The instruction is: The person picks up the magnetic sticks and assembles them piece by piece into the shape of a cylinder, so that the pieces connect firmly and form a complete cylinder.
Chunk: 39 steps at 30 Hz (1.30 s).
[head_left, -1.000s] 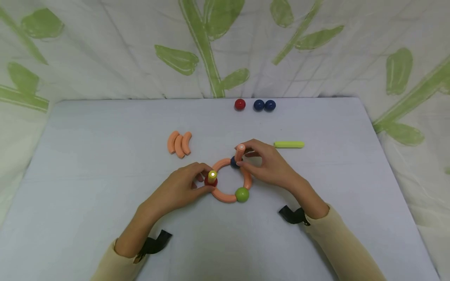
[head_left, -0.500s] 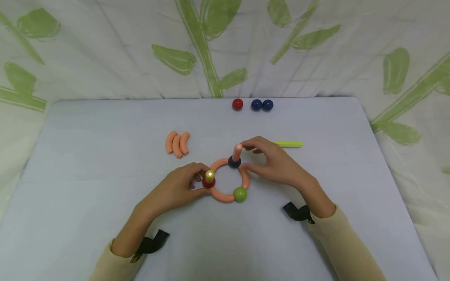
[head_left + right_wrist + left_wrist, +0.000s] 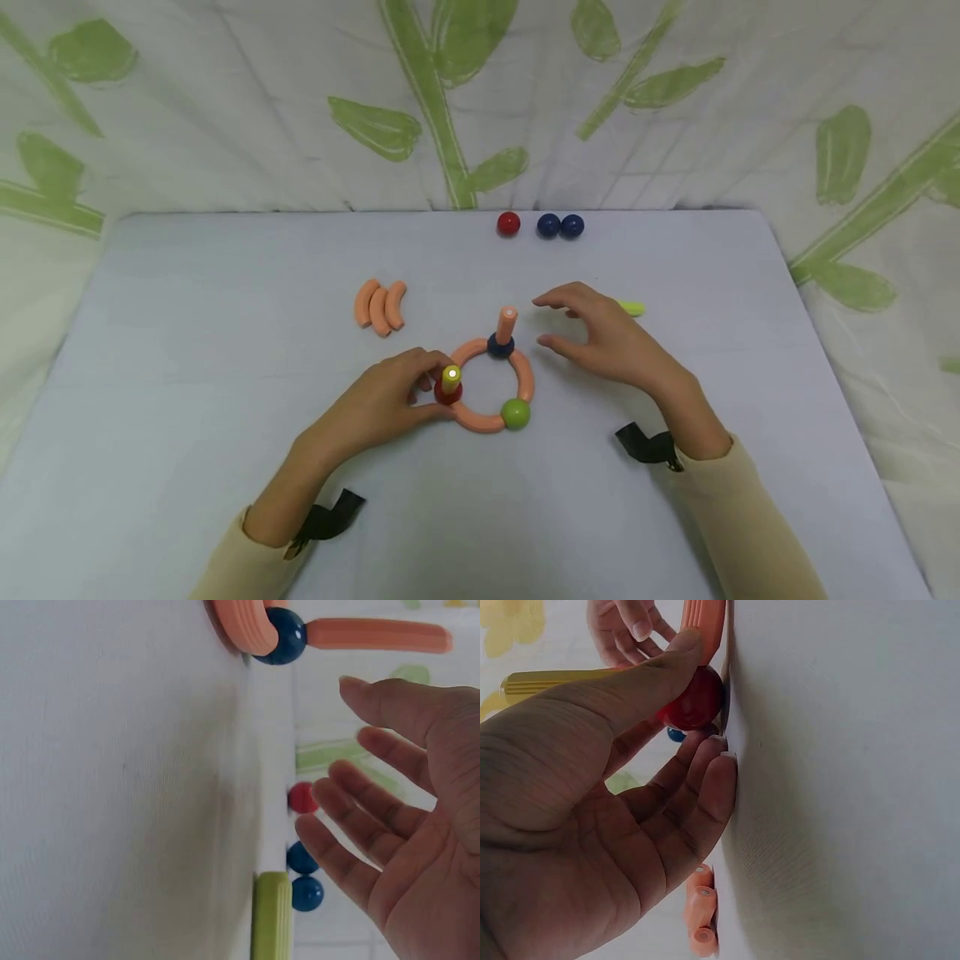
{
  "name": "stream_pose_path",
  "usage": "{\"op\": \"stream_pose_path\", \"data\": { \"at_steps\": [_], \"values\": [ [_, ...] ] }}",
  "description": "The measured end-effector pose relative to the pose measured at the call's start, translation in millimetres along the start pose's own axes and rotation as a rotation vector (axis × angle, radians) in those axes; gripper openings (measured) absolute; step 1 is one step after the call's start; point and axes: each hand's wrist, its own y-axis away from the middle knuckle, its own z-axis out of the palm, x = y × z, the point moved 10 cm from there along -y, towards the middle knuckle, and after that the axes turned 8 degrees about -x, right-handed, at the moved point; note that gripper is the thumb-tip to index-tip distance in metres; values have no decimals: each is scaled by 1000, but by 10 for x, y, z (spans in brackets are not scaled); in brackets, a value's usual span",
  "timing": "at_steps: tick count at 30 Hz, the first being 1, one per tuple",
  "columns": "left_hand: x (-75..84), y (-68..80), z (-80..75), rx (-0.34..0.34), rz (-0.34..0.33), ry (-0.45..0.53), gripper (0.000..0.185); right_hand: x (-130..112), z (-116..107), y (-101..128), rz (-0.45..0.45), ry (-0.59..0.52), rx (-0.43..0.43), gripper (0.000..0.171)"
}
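A ring of orange curved pieces (image 3: pixel 480 419) lies mid-table, joined by a red ball (image 3: pixel 447 393), a blue ball (image 3: pixel 500 347) and a green ball (image 3: pixel 515 413). A yellow stick (image 3: pixel 451 377) stands on the red ball and an orange stick (image 3: pixel 506 323) on the blue ball. My left hand (image 3: pixel 429 385) pinches the red ball (image 3: pixel 694 701) between thumb and fingers, with the yellow stick (image 3: pixel 555 681) rising beside the thumb. My right hand (image 3: pixel 558 323) hovers open just right of the orange stick (image 3: pixel 379 635) and blue ball (image 3: pixel 287 635), touching nothing; its fingers (image 3: pixel 337 765) are spread.
Three spare orange curved pieces (image 3: pixel 380 306) lie left of the ring. A yellow-green stick (image 3: pixel 633 308) lies partly hidden behind my right hand. A red ball (image 3: pixel 508 223) and two blue balls (image 3: pixel 560 225) sit near the table's far edge, before a leaf-print cloth.
My right hand has let go of the orange stick and drawn back to the right, fingers opening. The orange stick stays upright on the blue ball. The left hand has kept its hold.
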Motion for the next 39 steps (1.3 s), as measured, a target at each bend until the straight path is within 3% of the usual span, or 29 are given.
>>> {"op": "stream_pose_path", "data": {
  "at_steps": [11,22,30,39],
  "values": [
    [33,-2,6,-3,26,-32,32,214,-203,80,93,105,52,44],
    [21,9,-26,-6,23,-55,27,588,-284,245,324,227,-54,46],
    [22,11,-45,5,37,-84,32,601,-395,305,325,339,16,34],
    [8,-1,-44,7,42,-74,28,600,-402,293,336,304,25,30]
  ]
}}
